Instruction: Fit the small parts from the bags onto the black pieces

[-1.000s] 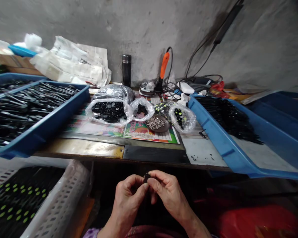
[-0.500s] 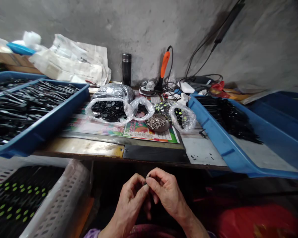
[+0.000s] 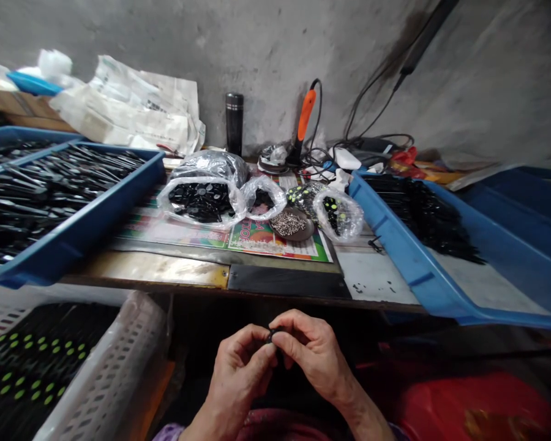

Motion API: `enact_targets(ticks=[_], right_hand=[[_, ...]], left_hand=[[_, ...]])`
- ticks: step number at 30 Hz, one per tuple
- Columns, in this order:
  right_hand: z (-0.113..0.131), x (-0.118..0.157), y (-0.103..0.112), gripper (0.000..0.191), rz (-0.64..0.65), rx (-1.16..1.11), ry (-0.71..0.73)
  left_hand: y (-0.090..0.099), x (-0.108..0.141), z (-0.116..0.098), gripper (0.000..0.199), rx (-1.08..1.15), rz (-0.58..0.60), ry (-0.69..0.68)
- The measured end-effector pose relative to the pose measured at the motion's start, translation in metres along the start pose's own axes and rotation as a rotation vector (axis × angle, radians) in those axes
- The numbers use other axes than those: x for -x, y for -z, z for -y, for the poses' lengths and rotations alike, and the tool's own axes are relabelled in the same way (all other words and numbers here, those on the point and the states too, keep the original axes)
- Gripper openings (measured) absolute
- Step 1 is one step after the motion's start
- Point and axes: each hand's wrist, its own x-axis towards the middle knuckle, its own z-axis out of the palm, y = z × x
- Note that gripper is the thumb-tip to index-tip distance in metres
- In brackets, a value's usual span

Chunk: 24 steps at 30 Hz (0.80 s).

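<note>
My left hand (image 3: 241, 373) and my right hand (image 3: 314, 361) meet low in the middle of the frame, below the bench edge. The fingers and thumbs of both are curled closed around a small black part (image 3: 272, 335), pinching it between them. My fingers hide most of it, so I can't make out its exact shape.

Lower left, just beside my left hand, sits a white plastic crate (image 3: 119, 361) filled with black pieces marked with green dots. On the bench (image 3: 371, 275) ahead of me, a blue tray (image 3: 96, 208) at the left holds long black pieces, and another blue tray (image 3: 395, 245) at the right holds a dark tangled heap. Between them, on a printed sheet (image 3: 261, 245), lie a clear bag of round black pieces (image 3: 202, 202), a smaller clear bag (image 3: 262, 197), a bag of green-dotted pieces (image 3: 337, 214) and a dark dish of small metal pins (image 3: 294, 223). Behind these, against the wall, stand a black flask (image 3: 234, 122) and an orange-handled soldering iron (image 3: 305, 115). A red bag (image 3: 472, 404) lies lower right.
</note>
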Motion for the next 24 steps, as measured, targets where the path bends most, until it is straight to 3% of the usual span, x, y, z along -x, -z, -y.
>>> enact_targets(ticks=[6,11,15,20,24], right_hand=[[-0.003,0.000,-0.004,0.023,-0.014,-0.085,-0.059],[0.005,0.000,-0.002,0.024,0.031,0.055,-0.083],[0.005,0.000,-0.002,0.029,0.049,0.029,-0.095],[0.003,-0.005,-0.004,0.034,0.087,-0.020,-0.147],[0.006,-0.015,-0.006,0.030,0.042,0.229,-0.047]], left_hand=[[0.003,-0.003,0.000,0.046,-0.062,-0.017,-0.068],[0.002,-0.005,0.000,0.050,-0.045,0.010,-0.060],[0.007,-0.008,0.001,0.045,-0.021,0.108,-0.009],[0.017,-0.022,0.010,0.047,0.043,0.199,-0.039],[0.014,-0.026,0.006,0.052,0.029,0.098,-0.110]])
